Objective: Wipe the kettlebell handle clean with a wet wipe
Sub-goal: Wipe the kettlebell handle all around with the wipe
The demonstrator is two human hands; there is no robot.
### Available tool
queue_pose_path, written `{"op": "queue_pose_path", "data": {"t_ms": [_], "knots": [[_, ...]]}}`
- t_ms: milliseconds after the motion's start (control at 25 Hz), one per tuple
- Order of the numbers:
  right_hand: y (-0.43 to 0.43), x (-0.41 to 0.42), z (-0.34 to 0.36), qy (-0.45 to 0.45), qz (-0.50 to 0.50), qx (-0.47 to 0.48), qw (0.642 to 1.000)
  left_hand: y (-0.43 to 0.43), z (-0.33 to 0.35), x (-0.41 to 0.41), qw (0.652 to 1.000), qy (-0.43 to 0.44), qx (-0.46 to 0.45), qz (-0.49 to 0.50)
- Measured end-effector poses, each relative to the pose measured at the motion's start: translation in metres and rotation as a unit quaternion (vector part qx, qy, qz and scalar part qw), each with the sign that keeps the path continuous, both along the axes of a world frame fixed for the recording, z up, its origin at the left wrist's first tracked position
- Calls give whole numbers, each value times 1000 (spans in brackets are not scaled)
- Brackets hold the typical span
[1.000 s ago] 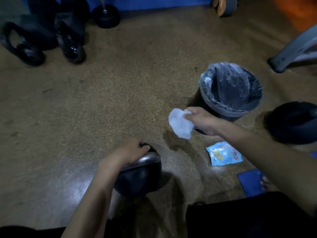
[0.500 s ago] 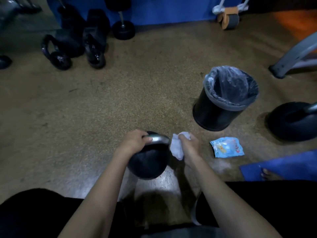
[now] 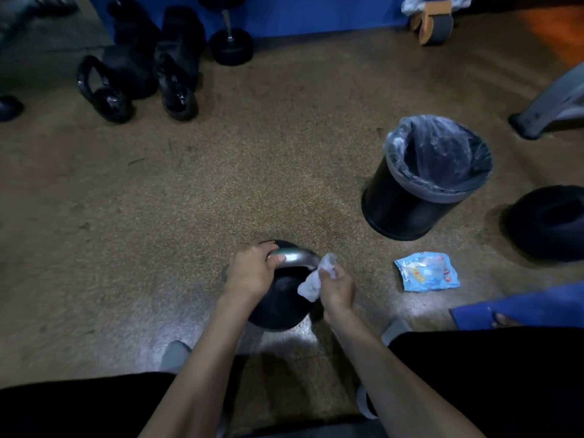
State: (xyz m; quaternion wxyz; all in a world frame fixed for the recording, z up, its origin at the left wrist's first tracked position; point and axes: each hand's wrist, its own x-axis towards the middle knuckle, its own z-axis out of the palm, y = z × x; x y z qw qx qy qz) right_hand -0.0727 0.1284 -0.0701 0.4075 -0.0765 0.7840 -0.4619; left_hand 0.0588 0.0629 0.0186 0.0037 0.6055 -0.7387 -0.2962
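Observation:
A black kettlebell (image 3: 279, 306) with a shiny steel handle (image 3: 295, 257) stands on the floor just in front of me. My left hand (image 3: 251, 273) grips the left end of the handle. My right hand (image 3: 336, 287) holds a crumpled white wet wipe (image 3: 314, 281) pressed against the right end of the handle, where it curves down to the ball. The handle's left part is hidden under my fingers.
A black bin (image 3: 423, 181) lined with a clear bag stands to the right. The blue wipe packet (image 3: 426, 275) lies on the floor between bin and kettlebell. More kettlebells (image 3: 104, 90) and a dumbbell (image 3: 232, 47) sit at the back left. A blue mat (image 3: 518, 311) lies right.
My right hand came down from beside the bin and brought the wipe onto the right end of the handle. The left hand kept its grip on the handle.

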Motion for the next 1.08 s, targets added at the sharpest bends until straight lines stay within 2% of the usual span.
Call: {"op": "queue_pose_path", "data": {"t_ms": [160,280,480,840,1000,1080], "knots": [[-3,2,3,-17,-10,-9,1000,2,2,-2,1000,1,-8,10],[-6,-2,5,-24,-20,0,1000,5,1,5,999,7,-26,-23],[3,2,0,-1,28,9,1000,5,-6,20,1000,4,-12,4],[2,2,4,-24,22,26,999,8,-3,21,1000,-9,29,0],[-1,5,3,21,39,17,999,10,-4,21,1000,-5,26,2],[6,11,-2,11,46,29,998,10,-3,22,999,-6,32,3]]}}
